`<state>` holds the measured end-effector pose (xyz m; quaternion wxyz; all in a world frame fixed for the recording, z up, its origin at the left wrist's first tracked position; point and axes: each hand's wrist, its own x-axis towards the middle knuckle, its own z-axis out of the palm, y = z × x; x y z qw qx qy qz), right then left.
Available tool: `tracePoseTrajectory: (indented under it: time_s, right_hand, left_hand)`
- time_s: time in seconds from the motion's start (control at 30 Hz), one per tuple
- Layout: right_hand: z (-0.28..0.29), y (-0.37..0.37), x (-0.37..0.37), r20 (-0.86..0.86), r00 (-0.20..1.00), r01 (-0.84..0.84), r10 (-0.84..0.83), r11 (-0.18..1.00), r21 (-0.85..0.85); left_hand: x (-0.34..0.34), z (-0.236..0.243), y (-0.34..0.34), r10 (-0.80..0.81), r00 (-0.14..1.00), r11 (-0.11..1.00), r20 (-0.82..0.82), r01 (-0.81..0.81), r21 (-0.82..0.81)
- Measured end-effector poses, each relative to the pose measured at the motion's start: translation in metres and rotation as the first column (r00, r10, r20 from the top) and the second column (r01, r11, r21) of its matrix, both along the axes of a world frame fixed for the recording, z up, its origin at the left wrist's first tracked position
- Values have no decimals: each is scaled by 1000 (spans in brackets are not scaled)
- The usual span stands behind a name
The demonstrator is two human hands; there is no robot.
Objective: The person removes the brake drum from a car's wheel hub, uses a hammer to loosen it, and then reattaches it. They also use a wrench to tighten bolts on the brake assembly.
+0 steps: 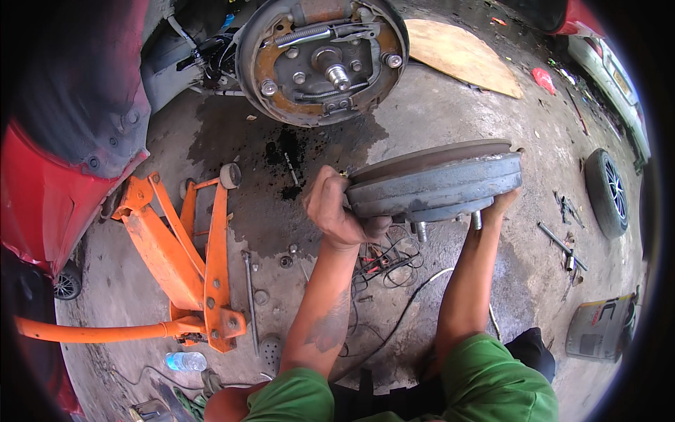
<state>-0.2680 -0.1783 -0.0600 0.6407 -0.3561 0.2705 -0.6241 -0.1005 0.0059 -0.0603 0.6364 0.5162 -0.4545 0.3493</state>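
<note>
A grey brake drum (436,184) is held up between my two hands, tilted so that its side wall faces me and its wheel studs point down. My left hand (341,211) grips the drum's left edge, fingers curled and thumb beneath. On the right edge my right hand (508,199) is wrapped round the drum, mostly hidden behind it. Beyond the drum, apart from it, the open drum brake assembly (322,67) shows on the car, with its brake shoes, springs and central hub spindle (334,70) exposed.
An orange floor jack (176,260) stands at left beside the red car body (42,197). Wrenches, cables (387,264) and a long bar (250,292) lie on the wet concrete. At right are a wheel (607,192), a cross wrench (562,246) and a bucket (598,327). A wooden board (460,56) lies behind.
</note>
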Motion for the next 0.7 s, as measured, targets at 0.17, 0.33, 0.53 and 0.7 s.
tracePoseTrajectory:
  time_s: [0.17, 0.33, 0.53, 0.7]
  right_hand:
    - [1, -11, -22, -89, 994, -60, 61, 998, 11]
    - [2, -17, -32, -595, 798, -14, -97, 984, -179]
    - [-24, -34, -10, -878, 470, -82, -86, 987, -141]
    - [-63, -27, 21, -981, 146, -152, -131, 976, -153]
  left_hand:
    - [-10, -51, -37, -63, 978, 993, -200, 82, 89]
    - [-43, -126, -57, 85, 672, 844, -736, 344, 412]
    - [-74, -212, -91, 187, 289, 846, -939, 437, 304]
    - [-41, -177, -77, 386, 710, 919, -588, -238, 315]
